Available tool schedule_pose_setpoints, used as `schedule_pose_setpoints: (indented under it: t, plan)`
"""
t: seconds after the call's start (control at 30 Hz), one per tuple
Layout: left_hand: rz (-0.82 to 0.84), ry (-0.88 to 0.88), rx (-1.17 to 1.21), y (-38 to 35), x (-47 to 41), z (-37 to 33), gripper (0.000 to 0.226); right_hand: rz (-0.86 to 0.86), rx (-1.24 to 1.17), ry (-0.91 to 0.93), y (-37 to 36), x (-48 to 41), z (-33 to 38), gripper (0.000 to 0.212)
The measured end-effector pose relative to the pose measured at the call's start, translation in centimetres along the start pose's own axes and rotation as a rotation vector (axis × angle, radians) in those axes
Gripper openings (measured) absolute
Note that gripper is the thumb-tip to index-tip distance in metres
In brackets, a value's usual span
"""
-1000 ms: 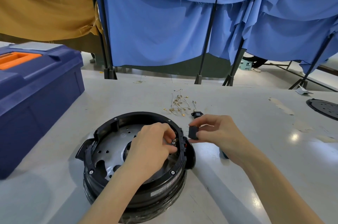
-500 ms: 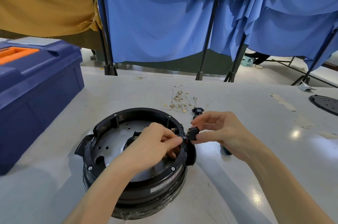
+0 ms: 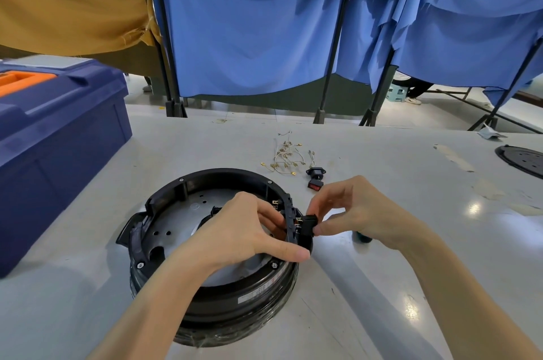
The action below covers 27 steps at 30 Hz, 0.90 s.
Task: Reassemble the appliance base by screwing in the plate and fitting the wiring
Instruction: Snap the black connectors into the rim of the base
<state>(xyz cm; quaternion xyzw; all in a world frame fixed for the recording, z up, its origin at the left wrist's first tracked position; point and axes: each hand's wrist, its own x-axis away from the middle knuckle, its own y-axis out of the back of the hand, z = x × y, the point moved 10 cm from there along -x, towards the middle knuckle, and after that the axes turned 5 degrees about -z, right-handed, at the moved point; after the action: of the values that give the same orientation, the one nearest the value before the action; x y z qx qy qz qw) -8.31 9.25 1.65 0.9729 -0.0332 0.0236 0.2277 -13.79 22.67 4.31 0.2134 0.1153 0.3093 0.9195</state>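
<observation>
Head view: the round black base [image 3: 229,305] sits on the bench [image 3: 382,160] near its front edge; your left hand [image 3: 244,234] grips the base's right rim, thumb outside, fingers curled inside; your right hand [image 3: 355,212] pinches a small black part [image 3: 311,220] against that rim; loose wires [image 3: 286,157] lie toward the far edge; a blue toolbox [image 3: 58,148] sits at the left edge.

The appliance base [image 3: 249,301] sits on the bench [image 3: 73,301]. A toolbox [image 3: 58,139] stands left of it. Behind it lie loose wires [image 3: 283,155], a socket [image 3: 316,172] and a switch [image 3: 314,185]. A connector [image 3: 310,220] sits at its right rim, and a disc [image 3: 523,160] lies far to its right.
</observation>
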Motion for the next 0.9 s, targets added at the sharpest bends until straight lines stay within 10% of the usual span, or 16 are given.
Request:
schedule_pose_setpoints:
  t: [0.33, 0.9]
  plan:
    - [-0.15, 0.057, 0.075, 1.6, -0.1, 0.8, 0.007, -0.009, 0.031, 0.041, -0.7, -0.1, 0.7, 0.018]
    - [-0.167, -0.018, -0.064, 1.3, -0.3, 0.1, 0.014, -0.002, 0.077, 0.016, -0.7, -0.1, 0.4, 0.016]
